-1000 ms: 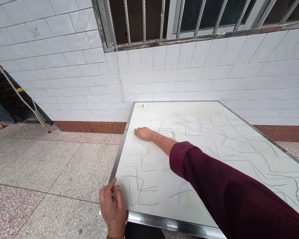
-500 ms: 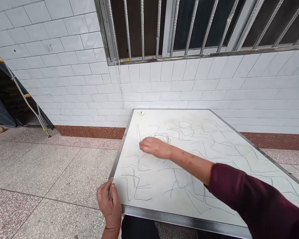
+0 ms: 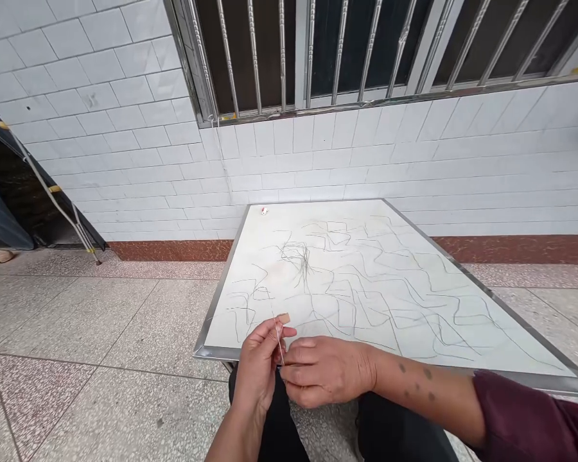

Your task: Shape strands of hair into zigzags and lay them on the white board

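My left hand [image 3: 259, 362] is closed in a pinch just past the table's near edge, above my lap. A thin pale wire-like strand [image 3: 280, 343] runs up from between its fingers. A small tan piece [image 3: 284, 318], a wrap or a tip cover, shows at a fingertip. My right hand [image 3: 325, 372] meets it from the right, fingers bent together at the strand's lower end; the exact grip there is hidden. Many thin bent dark strands [image 3: 390, 314] lie spread over the white table [image 3: 361, 212], with a denser tangle [image 3: 298, 253] left of the middle.
The table has a grey metal rim [image 3: 221, 295]. A small white and red object [image 3: 264, 210] sits at its far left corner. Behind stands a tiled wall [image 3: 139, 167] with a barred window [image 3: 337, 51]. A crutch [image 3: 52, 192] leans at the left.
My right hand has come back from the table's left part to my left hand. The left hand has left the table's corner edge and moved right. The view has shifted slightly.
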### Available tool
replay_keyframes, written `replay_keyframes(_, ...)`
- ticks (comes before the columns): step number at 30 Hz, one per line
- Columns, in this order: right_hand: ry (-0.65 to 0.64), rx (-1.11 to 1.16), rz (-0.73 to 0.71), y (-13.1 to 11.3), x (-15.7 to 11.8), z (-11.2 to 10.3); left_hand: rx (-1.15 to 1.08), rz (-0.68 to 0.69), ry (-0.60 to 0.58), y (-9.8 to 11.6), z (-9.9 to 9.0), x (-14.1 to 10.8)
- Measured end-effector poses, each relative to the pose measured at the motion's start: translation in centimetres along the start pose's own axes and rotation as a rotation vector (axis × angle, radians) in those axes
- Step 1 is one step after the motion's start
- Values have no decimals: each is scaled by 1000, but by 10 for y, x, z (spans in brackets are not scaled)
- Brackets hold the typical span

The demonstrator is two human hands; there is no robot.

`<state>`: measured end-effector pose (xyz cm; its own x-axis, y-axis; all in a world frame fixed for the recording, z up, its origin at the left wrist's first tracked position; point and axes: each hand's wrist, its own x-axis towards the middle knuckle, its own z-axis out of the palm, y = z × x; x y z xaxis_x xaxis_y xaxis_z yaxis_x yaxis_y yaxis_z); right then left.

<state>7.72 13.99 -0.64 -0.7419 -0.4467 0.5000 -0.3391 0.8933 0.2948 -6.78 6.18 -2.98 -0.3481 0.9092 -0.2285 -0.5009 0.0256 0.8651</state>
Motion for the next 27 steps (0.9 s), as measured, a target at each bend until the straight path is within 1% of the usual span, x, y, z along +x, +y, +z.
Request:
replay_keyframes(3,79,-2,80,-19,-15,-5,-58,8,12,-3,14,-18)
replay_keyframes(5,131,1,149,-33,-26,-8,-48,40,-3,-6,21,-30)
replay_keyframes(8,193,27,210,-55,-44,-9,65,99,-17,-16,30,-43)
replay_keyframes(10,237,54,262,-69,-56,-9,160,147,12,-24,35,-48)
replay_keyframes(11,268,76,338,-74,-60,-10,215,168,27,-28,37,-49)
replay_keyframes(12,313,106,461,-78,-63,-11,275,188,37,-31,38,-51)
replay_keyframes(13,365,143,624,-79,-65,-13,337,202,40,-34,40,-52)
replay_keyframes(15,483,216,984,-75,-64,-17,449,207,18,-39,44,-55)
replay_keyframes(16,521,242,1119,-70,-62,-20,488,204,0,-41,47,-57)
replay_keyframes(17,548,258,1192,-64,-59,-22,514,200,-21,-43,50,-60)
replay_keyframes(19,571,324,1242,-52,-52,-26,545,194,-60,-45,55,-65)
replay_keyframes(21,610,407,1270,-46,-46,-28,559,181,-101,-47,58,-71)
replay_keyframes(24,698,532,1297,-49,-40,-28,574,140,-193,-51,59,-77)
replay_keyframes(27,735,609,1298,-56,-39,-29,590,94,-299,-56,58,-79)
